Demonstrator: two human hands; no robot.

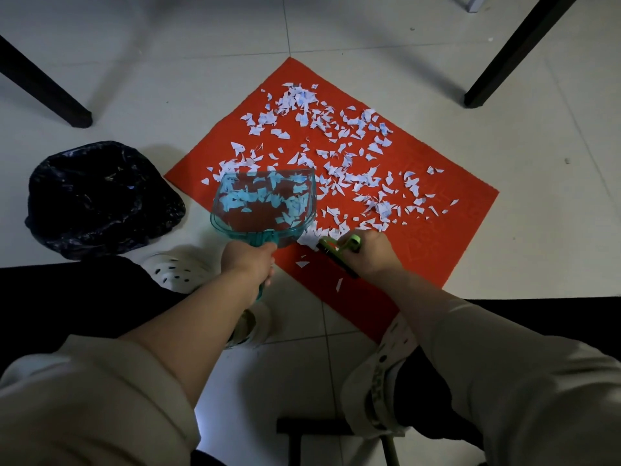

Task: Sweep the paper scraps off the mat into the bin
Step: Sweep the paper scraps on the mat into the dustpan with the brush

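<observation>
Two hands are working over one red mat (437, 237). The left hand (250, 264) is gripping one clear teal dustpan (265, 205), fingers wrapped tight round its handle. The right hand (371, 252) is clutching one green brush (339, 248). Paper scraps (336, 153), too many to count, are lying across the mat. One black-bagged bin (100, 196) is sitting just left.

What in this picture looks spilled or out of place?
White paper scraps lie scattered across most of the red mat, which sits askew to the floor tile lines. The bin, lined with a black bag, stands off the mat to its left. Nothing looks damaged.
</observation>
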